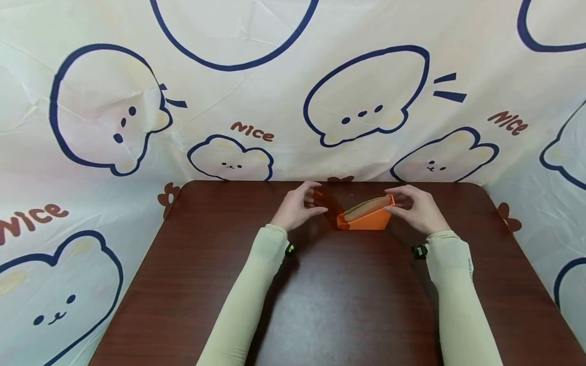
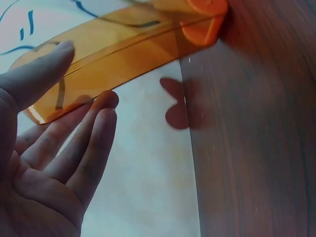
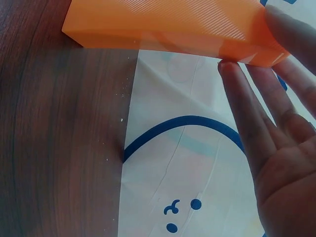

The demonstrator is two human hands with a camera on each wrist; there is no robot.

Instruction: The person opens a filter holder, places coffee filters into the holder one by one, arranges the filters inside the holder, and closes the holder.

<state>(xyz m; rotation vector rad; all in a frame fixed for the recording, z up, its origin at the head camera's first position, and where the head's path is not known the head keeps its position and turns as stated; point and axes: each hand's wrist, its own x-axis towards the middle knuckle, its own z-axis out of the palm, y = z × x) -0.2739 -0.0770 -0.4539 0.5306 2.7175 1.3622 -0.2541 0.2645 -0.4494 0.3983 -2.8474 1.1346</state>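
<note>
A small orange case (image 1: 366, 222) stands at the far side of the dark table, its translucent orange lid (image 1: 326, 204) swung up on a hinge at the left end. Thin beige and olive flat pieces (image 1: 368, 206) stand inside it; their kind does not show. My left hand (image 1: 298, 207) holds the lid near its free end, thumb on one side and fingertips at the opposite edge, as the left wrist view shows. My right hand (image 1: 420, 207) grips the case's right end between thumb and fingers. In the right wrist view, ribbed lines mark the orange wall (image 3: 173, 22).
The wooden table (image 1: 352, 305) runs back to a cloth backdrop (image 1: 284, 101) printed with blue-outlined cartoon animals and brown lettering. The backdrop rises right behind the case. Pale sleeves cover both forearms, with a small dark device at each wrist.
</note>
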